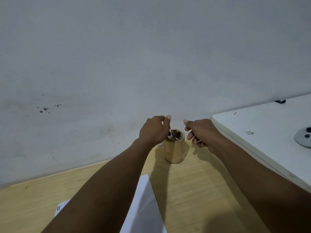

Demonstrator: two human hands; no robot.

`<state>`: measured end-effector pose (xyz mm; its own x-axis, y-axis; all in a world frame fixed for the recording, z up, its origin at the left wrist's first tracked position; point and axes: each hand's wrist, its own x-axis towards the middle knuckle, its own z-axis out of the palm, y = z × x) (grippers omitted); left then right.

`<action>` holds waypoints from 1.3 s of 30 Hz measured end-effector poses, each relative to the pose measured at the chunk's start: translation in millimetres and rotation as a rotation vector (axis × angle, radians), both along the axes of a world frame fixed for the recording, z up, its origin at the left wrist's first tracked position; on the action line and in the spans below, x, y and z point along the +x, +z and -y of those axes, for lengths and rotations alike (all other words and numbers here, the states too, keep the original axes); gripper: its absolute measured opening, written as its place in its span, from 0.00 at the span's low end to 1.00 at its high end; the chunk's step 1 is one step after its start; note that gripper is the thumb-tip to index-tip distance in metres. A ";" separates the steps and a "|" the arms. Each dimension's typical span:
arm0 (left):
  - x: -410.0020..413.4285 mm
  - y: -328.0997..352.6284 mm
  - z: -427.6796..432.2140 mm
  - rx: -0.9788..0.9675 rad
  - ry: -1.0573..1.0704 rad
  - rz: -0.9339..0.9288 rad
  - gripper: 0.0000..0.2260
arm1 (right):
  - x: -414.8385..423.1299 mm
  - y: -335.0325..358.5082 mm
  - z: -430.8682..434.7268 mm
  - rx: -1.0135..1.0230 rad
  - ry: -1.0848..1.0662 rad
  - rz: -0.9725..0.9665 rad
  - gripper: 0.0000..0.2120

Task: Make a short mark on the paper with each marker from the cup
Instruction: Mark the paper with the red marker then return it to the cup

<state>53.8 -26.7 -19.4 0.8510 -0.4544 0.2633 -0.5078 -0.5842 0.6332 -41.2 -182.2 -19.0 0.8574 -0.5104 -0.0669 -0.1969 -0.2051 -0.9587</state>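
Blue-and-white marker (170, 135) pinched by left hand (154, 130) over wooden cup (175, 148); right hand (201, 132) loosely curled, empty.

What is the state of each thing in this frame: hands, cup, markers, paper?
left hand: at the cup's rim, fingers closed on the blue marker
right hand: beside the cup, loosely curled, holding nothing
cup: upright on the wooden table
blue marker: capped end up, partly in the cup, tilted
black marker: resting inside the cup
paper: flat on the table, two short dark marks at its left edge
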 end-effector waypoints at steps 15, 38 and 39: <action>19.2 18.7 22.5 0.097 0.148 0.012 0.14 | -6.6 1.8 5.4 0.095 -0.002 0.061 0.14; -58.6 -20.2 -322.0 -0.809 0.499 -0.254 0.18 | 24.9 -17.0 -305.5 0.916 0.261 0.243 0.10; -58.3 -31.8 -341.6 -0.748 0.546 -0.236 0.18 | 25.0 -20.2 -304.8 0.853 0.261 0.245 0.10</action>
